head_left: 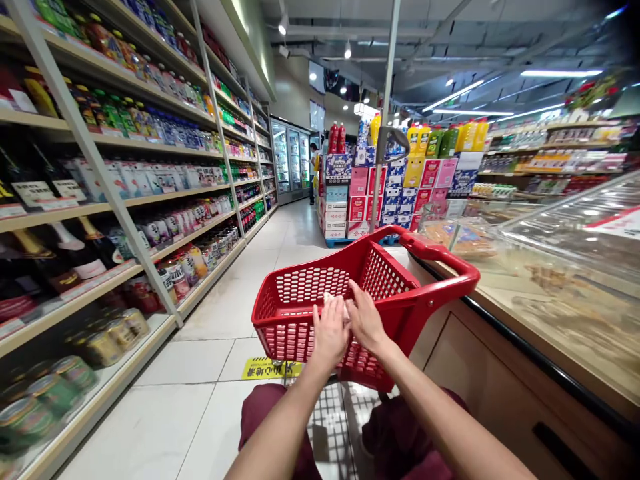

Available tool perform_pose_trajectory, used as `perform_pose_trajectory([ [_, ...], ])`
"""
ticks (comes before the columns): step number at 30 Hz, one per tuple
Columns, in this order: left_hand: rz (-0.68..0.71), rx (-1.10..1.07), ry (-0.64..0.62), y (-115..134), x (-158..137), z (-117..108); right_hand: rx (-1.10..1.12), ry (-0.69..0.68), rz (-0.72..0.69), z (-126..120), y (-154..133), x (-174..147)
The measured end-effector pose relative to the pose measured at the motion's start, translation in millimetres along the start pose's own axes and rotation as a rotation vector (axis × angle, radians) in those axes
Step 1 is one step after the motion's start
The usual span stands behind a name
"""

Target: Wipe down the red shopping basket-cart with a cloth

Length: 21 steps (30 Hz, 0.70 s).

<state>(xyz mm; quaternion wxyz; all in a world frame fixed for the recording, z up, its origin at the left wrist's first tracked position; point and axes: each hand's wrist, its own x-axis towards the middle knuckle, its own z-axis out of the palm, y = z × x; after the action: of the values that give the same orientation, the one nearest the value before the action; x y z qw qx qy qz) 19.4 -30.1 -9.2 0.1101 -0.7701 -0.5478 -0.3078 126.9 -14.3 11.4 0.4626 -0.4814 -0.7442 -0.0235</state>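
Observation:
A red plastic shopping cart (300, 325) with a perforated basket stands right in front of me. My left hand (331, 330) is at the near rim of the basket, its fingers bent over a small pale, crumpled-looking thing (346, 312). Close beside it, my right hand (366, 319) has its fingers curled toward the same thing from the right. Most of that pale thing is hidden by the fingers, so its kind does not show. The cart's red handle (463, 277) rises to the right, apart from both hands.
Shelves (165, 252) of bottles and cans line the left side. On the right is a wooden counter (505, 373) with clear covers (575, 227). Stacked drink cartons (357, 207) and a metal pole (387, 87) stand ahead. A yellow floor sticker (255, 369) lies below; a person (314, 170) is far off.

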Motion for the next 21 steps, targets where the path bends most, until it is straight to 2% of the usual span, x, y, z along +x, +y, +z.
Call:
perform_pose_trajectory([
  [2, 0.009, -0.019, -0.014, 4.3, 7.2, 6.5, -0.067, 0.045, -0.018, -11.1, 14.4, -4.3],
  [3, 0.015, -0.023, -0.012, -2.9, 6.0, 7.0, -0.113, 0.046, -0.035, -16.0, 19.9, -6.7],
  [6, -0.008, 0.006, 0.054, -55.9, -15.4, -2.7, -0.226, 0.036, -0.083, -27.9, 28.9, -12.9],
  [8, -0.134, 0.064, 0.189, -98.0, -33.2, -12.9, -0.25, 0.031, -0.106, -32.0, 28.9, -15.0],
  [10, -0.243, 0.098, 0.301, -122.2, -42.8, -17.3, -0.258, 0.033, -0.109, -32.1, 25.6, -15.4],
  [12, -0.201, 0.084, 0.28, -118.2, -41.1, -12.0, -0.27, 0.034, -0.105, -29.2, 21.3, -15.2],
  [15, 0.03, 0.028, 0.159, -84.4, -26.5, 2.8, -0.291, 0.023, -0.114, -25.8, 18.5, -16.1],
  [17, 0.122, 0.015, 0.116, -76.4, -22.1, 5.7, -0.297, 0.006, -0.136, -26.7, 19.5, -17.5],
  [19, 0.087, 0.033, 0.13, -93.6, -28.8, 0.4, -0.293, -0.015, -0.163, -29.0, 20.8, -18.9],
  [21, -0.076, 0.076, 0.221, -123.7, -41.7, -8.5, -0.286, -0.025, -0.173, -30.2, 20.6, -19.5],
])
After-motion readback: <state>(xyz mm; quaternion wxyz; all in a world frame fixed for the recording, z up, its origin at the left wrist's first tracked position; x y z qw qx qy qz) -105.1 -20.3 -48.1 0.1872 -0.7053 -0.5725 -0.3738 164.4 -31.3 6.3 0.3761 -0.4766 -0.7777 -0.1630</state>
